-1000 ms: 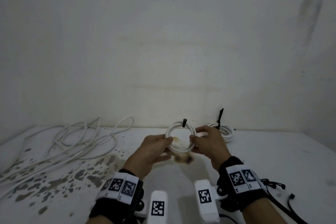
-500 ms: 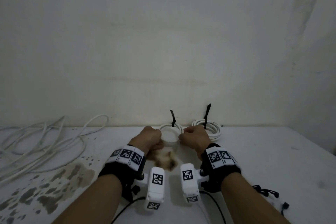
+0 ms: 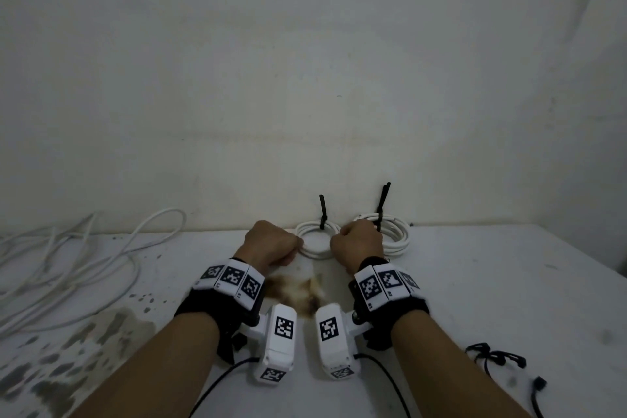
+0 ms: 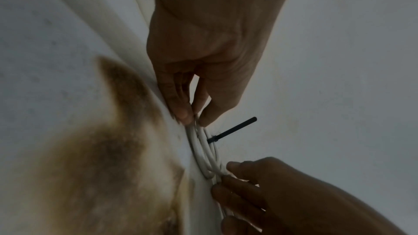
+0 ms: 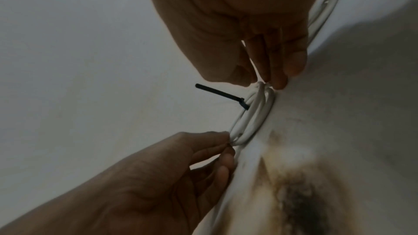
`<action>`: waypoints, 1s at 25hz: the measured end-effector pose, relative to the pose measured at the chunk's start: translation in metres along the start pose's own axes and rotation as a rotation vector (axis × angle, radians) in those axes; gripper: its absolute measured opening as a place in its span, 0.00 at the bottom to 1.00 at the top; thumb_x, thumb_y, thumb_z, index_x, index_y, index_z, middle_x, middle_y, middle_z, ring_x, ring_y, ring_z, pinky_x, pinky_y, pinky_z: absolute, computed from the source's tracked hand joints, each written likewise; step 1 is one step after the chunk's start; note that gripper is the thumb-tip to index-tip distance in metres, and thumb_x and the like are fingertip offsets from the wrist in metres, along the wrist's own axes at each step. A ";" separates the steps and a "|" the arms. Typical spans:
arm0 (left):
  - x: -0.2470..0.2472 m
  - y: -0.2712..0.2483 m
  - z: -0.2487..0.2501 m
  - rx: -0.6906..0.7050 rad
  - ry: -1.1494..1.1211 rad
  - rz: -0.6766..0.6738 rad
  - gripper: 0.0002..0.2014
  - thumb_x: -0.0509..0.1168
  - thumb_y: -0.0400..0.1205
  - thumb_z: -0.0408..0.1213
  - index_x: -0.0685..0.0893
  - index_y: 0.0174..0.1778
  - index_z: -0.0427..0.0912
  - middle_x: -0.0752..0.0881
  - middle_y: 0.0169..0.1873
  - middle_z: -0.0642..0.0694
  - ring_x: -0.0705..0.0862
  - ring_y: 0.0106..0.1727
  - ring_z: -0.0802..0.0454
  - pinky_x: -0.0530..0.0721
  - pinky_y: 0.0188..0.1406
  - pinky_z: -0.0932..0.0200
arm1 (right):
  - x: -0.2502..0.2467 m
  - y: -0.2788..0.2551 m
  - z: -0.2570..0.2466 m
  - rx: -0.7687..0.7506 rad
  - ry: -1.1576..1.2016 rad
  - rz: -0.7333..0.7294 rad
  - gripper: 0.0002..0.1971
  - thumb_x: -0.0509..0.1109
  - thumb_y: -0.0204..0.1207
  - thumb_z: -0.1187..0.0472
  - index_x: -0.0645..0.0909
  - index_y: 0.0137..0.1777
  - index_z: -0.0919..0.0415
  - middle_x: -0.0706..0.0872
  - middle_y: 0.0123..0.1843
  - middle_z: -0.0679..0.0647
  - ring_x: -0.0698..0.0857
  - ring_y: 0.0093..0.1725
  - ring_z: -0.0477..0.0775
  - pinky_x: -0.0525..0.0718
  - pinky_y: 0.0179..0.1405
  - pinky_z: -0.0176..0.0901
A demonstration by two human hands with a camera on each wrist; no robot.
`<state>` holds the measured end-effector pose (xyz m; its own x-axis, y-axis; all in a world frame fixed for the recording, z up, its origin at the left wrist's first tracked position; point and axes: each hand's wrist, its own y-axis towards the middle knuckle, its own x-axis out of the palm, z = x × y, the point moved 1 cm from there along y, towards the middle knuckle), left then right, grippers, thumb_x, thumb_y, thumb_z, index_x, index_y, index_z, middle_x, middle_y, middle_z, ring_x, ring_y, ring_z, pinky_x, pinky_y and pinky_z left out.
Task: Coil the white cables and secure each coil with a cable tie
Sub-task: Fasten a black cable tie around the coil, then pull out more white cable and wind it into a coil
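Observation:
A small white cable coil [image 3: 315,249] lies on the white table [image 3: 475,282] close to the wall, with a black cable tie [image 3: 322,212] standing up from its far side. My left hand [image 3: 276,243] pinches the coil's left side and my right hand [image 3: 359,241] pinches its right side. The left wrist view shows my left thumb and fingers closed on the coil [image 4: 205,153] near the tie [image 4: 233,129]. In the right wrist view my right fingertips [image 5: 279,81] pinch the coil [image 5: 251,117] beside the tie [image 5: 221,95].
A second tied coil [image 3: 395,237] lies just right of my right hand, its tie [image 3: 382,205] pointing up. Loose white cables [image 3: 68,265] sprawl at the left. Spare black ties [image 3: 495,355] lie at the front right. A brown stain [image 3: 298,292] marks the table between my wrists.
Both hands carried the tied coil forward and down from mid-air to the table by the wall, beside the other coil.

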<state>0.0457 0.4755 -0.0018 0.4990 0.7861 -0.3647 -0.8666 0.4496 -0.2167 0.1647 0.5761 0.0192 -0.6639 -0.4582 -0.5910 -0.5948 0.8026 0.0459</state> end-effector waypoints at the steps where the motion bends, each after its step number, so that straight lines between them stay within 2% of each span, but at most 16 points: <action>1: 0.000 0.001 -0.002 0.000 -0.036 0.004 0.13 0.75 0.63 0.43 0.89 0.28 0.35 0.90 0.26 0.38 0.87 0.30 0.44 0.90 0.46 0.48 | -0.001 -0.004 -0.002 -0.027 -0.004 -0.003 0.04 0.67 0.73 0.68 0.84 0.42 0.66 0.84 0.36 0.63 0.85 0.38 0.64 0.90 0.40 0.54; 3: -0.002 -0.003 -0.002 -0.002 -0.111 0.001 0.14 0.76 0.68 0.43 0.84 0.31 0.34 0.86 0.23 0.40 0.83 0.27 0.44 0.85 0.39 0.51 | -0.006 -0.011 -0.003 -0.048 0.003 0.021 0.12 0.67 0.73 0.69 0.85 0.54 0.73 0.89 0.48 0.68 0.89 0.46 0.68 0.91 0.47 0.64; 5: -0.007 -0.016 0.001 -0.016 -0.177 -0.002 0.13 0.74 0.77 0.40 0.80 0.35 0.35 0.81 0.24 0.40 0.78 0.26 0.46 0.78 0.34 0.54 | -0.012 -0.018 0.000 -0.066 -0.023 0.048 0.15 0.67 0.74 0.68 0.84 0.59 0.73 0.88 0.53 0.67 0.87 0.52 0.66 0.89 0.53 0.60; 8: -0.015 -0.035 0.004 -0.051 -0.223 -0.003 0.08 0.68 0.83 0.35 0.81 0.45 0.32 0.85 0.37 0.39 0.82 0.29 0.47 0.82 0.29 0.57 | -0.019 -0.034 0.001 -0.065 -0.063 0.004 0.14 0.66 0.75 0.66 0.84 0.59 0.64 0.87 0.55 0.61 0.86 0.56 0.62 0.87 0.55 0.52; 11: -0.028 -0.059 0.010 -0.030 -0.179 -0.010 0.09 0.66 0.84 0.36 0.82 0.55 0.35 0.88 0.49 0.42 0.87 0.38 0.51 0.85 0.35 0.57 | -0.018 -0.057 -0.011 -0.100 -0.172 -0.162 0.09 0.66 0.74 0.65 0.84 0.51 0.58 0.87 0.49 0.57 0.88 0.53 0.62 0.90 0.53 0.54; 15: -0.056 -0.092 0.017 0.026 -0.169 0.005 0.09 0.66 0.83 0.36 0.84 0.56 0.37 0.89 0.50 0.42 0.88 0.41 0.51 0.86 0.39 0.57 | -0.007 -0.094 -0.043 -0.221 -0.327 -0.401 0.11 0.70 0.76 0.63 0.86 0.57 0.63 0.90 0.48 0.60 0.88 0.40 0.58 0.88 0.42 0.49; 19: -0.110 -0.132 0.011 0.053 -0.159 0.057 0.09 0.67 0.83 0.37 0.84 0.57 0.38 0.89 0.50 0.43 0.88 0.43 0.51 0.86 0.42 0.56 | 0.018 -0.128 -0.085 -0.321 -0.424 -0.433 0.15 0.66 0.74 0.62 0.84 0.60 0.61 0.89 0.55 0.62 0.90 0.51 0.62 0.91 0.50 0.53; 22: -0.161 -0.156 0.000 0.053 -0.129 0.101 0.10 0.69 0.83 0.39 0.85 0.57 0.40 0.90 0.50 0.45 0.89 0.44 0.52 0.87 0.41 0.57 | 0.037 -0.154 -0.115 -0.385 -0.450 -0.462 0.15 0.65 0.73 0.60 0.83 0.59 0.60 0.88 0.55 0.60 0.90 0.51 0.62 0.91 0.52 0.55; 24: -0.206 -0.177 -0.016 0.039 -0.110 0.157 0.11 0.70 0.82 0.41 0.86 0.56 0.40 0.91 0.49 0.46 0.90 0.45 0.52 0.87 0.40 0.58 | 0.053 -0.176 -0.137 -0.440 -0.464 -0.520 0.14 0.66 0.74 0.61 0.84 0.58 0.62 0.89 0.54 0.61 0.90 0.50 0.62 0.91 0.47 0.51; 25: -0.227 -0.187 -0.024 0.030 -0.102 0.176 0.10 0.71 0.81 0.41 0.87 0.55 0.40 0.91 0.49 0.47 0.90 0.44 0.53 0.87 0.40 0.59 | 0.060 -0.185 -0.145 -0.480 -0.482 -0.557 0.13 0.66 0.76 0.62 0.85 0.57 0.63 0.90 0.53 0.61 0.91 0.49 0.61 0.90 0.40 0.46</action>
<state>0.0943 0.2028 0.0999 0.3382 0.8919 -0.3004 -0.9408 0.3129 -0.1302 0.1693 0.3443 0.0921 -0.0209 -0.4373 -0.8991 -0.9736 0.2133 -0.0811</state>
